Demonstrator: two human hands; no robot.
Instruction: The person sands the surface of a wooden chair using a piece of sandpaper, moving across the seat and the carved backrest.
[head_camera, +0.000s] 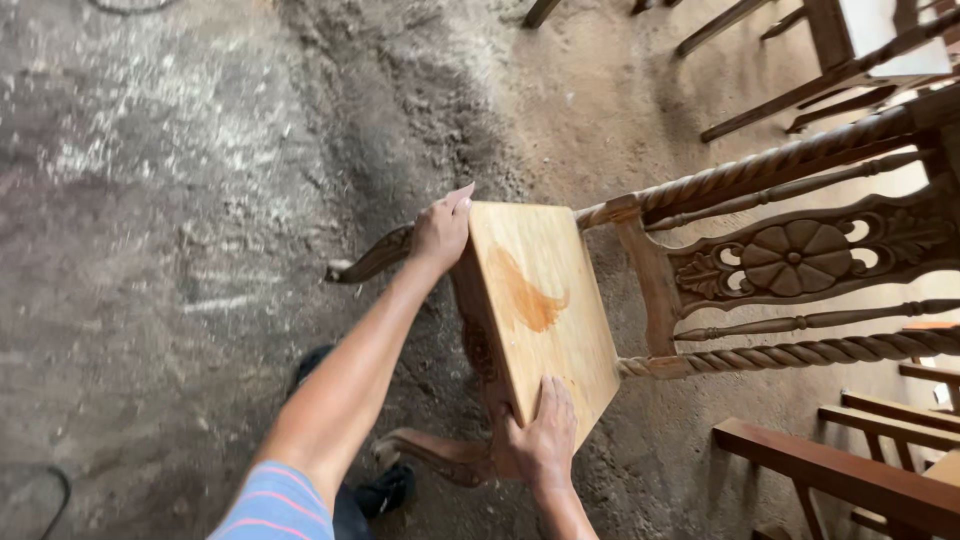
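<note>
A wooden chair leans tilted on the dusty floor, its pale seat (545, 300) facing me with an orange-brown stain (525, 300) in the middle. My left hand (440, 230) grips the seat's far front corner. My right hand (545, 435) holds the near front corner, fingers spread on the seat top. The carved back with a flower medallion (795, 258) and twisted spindles (800, 352) stretches to the right. Two curved legs (372, 260) (430, 455) point left.
More wooden chair frames stand at the top right (840, 60) and bottom right (850, 475). The floor (180, 200) is covered in sawdust and dirt. My black shoe (385, 490) is under the chair. A dark cable (55, 495) lies at the bottom left.
</note>
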